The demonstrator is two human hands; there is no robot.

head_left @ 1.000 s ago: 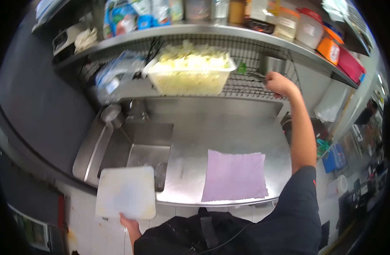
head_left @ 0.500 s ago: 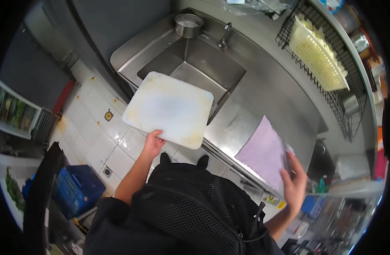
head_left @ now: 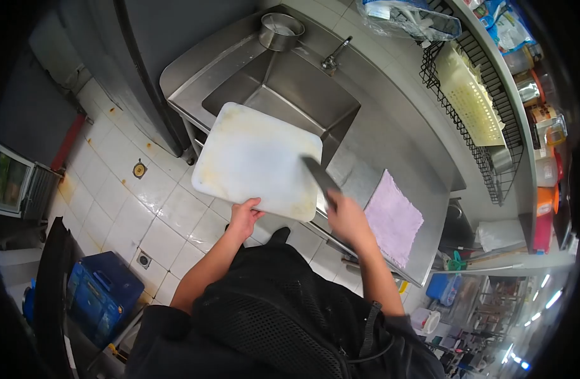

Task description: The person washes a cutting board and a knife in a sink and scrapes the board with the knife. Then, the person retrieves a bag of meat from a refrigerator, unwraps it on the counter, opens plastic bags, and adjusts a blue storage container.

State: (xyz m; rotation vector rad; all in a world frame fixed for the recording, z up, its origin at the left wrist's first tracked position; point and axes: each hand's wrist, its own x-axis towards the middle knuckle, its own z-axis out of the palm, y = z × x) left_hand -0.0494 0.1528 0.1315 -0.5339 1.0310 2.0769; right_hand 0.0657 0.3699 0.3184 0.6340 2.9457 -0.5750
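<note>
A knife in one hand, a white cutting board in the other, beside a steel sink.
The left hand (head_left: pixel 244 220) is closed on the near edge of the white cutting board (head_left: pixel 258 158), thumb on top, so its broad face is left uncovered; the board is held out over the sink's front edge, seemingly for support from below. The right hand (head_left: pixel 348 218) is closed around the handle of a knife (head_left: pixel 316 177), its blurred blade angled over the board; whether they touch, I cannot tell. Beyond, a lilac cloth (head_left: pixel 394 218) lies spread on the steel counter (head_left: pixel 391 148), likely to keep it handy. Behind the board are the sink (head_left: pixel 302 107), its faucet (head_left: pixel 329 62) and a metal pot (head_left: pixel 280 36) on the back corner; farther off, a wire rack supports a perforated basket (head_left: pixel 470 101).
</note>
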